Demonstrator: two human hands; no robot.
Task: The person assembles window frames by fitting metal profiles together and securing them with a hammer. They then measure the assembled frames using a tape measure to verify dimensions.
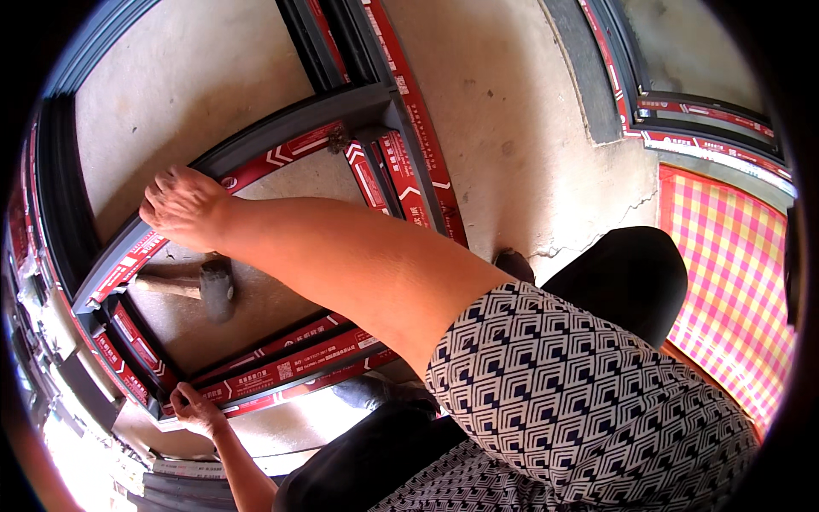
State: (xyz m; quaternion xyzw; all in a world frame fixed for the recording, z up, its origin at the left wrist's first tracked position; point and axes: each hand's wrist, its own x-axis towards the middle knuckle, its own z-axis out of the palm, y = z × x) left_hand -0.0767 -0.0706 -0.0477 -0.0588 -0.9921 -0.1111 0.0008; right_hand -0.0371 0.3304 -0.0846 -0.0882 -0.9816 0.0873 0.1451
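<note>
While right hand (183, 209) grips frame (290, 365), left hand (198, 410) pinching its corner, mallet (217, 292) within one opening

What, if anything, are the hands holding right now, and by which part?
The left hand touches the red-taped frame at its near left corner; the right hand is curled at its crossbar. Whether either grips cannot be told.
</note>
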